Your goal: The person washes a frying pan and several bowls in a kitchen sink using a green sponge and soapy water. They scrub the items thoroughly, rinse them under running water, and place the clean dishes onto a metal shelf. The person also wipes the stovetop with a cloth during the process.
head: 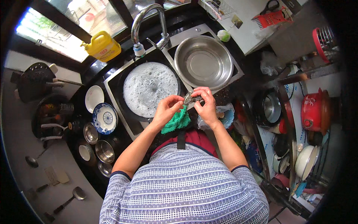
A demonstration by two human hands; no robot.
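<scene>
Between my two hands is a tangled grey steel-wool scourer (192, 98), held over the near edge of the sink. My right hand (205, 103) grips its right side with curled fingers. At its left end, the thumb and fingertips of my left hand (169, 108) pinch the strands. Just below my left hand lies a bunched green cloth (179, 120) at the counter's front edge. Beyond the hands, white suds (151, 88) fill a round basin in the left sink bowl. A wide stainless-steel basin (204, 61) sits over the right bowl, its bottom bare.
A chrome faucet (163, 42) arches behind the sinks, near a yellow jug (103, 47). Left of the sink stand a white plate (94, 98), a blue-patterned bowl (105, 118) and several metal bowls (105, 151). A plastic-lined bin (226, 114) is below right, beside shelves holding a red pot (311, 113).
</scene>
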